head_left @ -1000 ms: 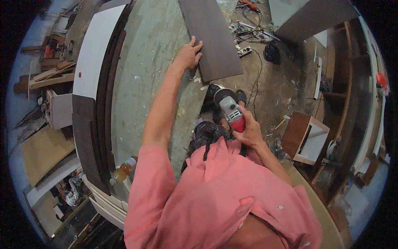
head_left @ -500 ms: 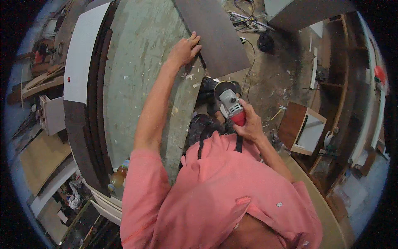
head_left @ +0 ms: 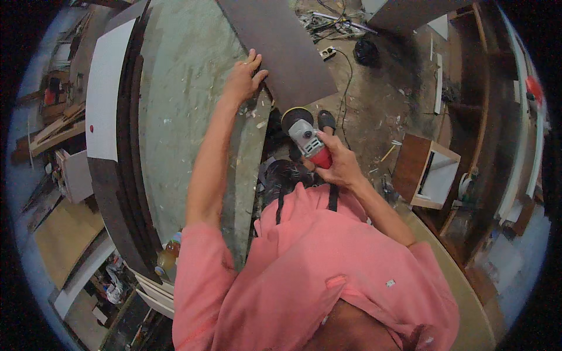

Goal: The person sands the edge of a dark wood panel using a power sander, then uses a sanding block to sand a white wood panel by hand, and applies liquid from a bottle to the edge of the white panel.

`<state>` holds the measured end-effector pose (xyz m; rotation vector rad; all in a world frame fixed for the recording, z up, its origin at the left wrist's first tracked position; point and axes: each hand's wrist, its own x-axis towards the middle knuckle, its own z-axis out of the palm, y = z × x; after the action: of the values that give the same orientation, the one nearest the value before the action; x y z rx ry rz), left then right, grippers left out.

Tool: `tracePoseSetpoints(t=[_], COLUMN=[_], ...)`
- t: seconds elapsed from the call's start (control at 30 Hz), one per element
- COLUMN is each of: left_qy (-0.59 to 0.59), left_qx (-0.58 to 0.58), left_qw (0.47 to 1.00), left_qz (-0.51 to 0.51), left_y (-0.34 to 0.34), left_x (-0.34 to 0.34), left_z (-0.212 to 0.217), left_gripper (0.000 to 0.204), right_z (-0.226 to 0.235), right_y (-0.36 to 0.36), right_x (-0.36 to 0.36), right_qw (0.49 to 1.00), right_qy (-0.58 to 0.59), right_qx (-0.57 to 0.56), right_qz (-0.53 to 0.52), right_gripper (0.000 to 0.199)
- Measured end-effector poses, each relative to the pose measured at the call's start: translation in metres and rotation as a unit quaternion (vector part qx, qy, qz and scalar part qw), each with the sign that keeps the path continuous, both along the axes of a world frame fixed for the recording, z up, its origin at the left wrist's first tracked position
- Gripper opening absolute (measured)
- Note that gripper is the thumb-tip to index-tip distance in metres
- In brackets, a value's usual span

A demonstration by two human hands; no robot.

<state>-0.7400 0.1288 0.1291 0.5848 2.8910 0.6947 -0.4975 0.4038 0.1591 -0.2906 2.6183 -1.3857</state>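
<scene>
We saw the left hand (head_left: 242, 80) lying flat with its fingers spread on the near edge of a dark brown board (head_left: 275, 50), holding nothing, only pressing where the board met the worktop (head_left: 181, 117). The board was a long, plain, matt panel that lay slanted across the worktop's far corner, with its lower end jutting out over the floor (head_left: 380, 99). The worktop itself was pale green, scuffed and flecked with white chips.

The right hand (head_left: 338, 165) was closed around the red body of a power tool (head_left: 306, 136) (a sander or polisher, by the look of it). The tool had a grey head and a round dark pad at its front, and it hung in the air just below the board's free end, not touching it as far as we could tell.

A black cable (head_left: 346, 88) trailed over the dusty floor toward a white power strip (head_left: 327, 52). To the right stood a small open wooden box (head_left: 426, 169) with a white inside. On the worktop's near edge, beside the pink sleeve (head_left: 202, 275), stood a bottle (head_left: 168, 256) of amber liquid.
</scene>
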Motion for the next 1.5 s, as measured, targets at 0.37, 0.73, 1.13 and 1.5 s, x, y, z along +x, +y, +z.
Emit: tracePoseSetpoints(t=[0.37,0.73,1.13,1.5], left_qy=[-0.003,0.009,-0.004,0.007], left_qx=[0.015,0.001,-0.022,-0.005], left_qw=[1.0,1.0,1.0,1.0], left_qz=[0.008,-0.005,0.005,0.007], left_y=[-0.002,-0.003,-0.003,0.003], left_x=[0.004,0.001,0.004,0.003], left_z=[0.002,0.004,0.01,0.009], left_gripper=[0.054,0.053,0.053,0.054], right_z=[-0.009,-0.004,-0.004,-0.006], right_y=[0.01,0.043,0.093,0.006], right_x=[-0.008,-0.015,-0.003,-0.003], right_qw=[1.0,0.996,0.98,0.999], right_qy=[0.006,0.035,-0.01,-0.002], right_qx=[0.021,0.013,0.013,-0.014], right_qz=[-0.017,-0.084,-0.199,0.03], right_gripper=[0.096,0.089,0.097,0.1])
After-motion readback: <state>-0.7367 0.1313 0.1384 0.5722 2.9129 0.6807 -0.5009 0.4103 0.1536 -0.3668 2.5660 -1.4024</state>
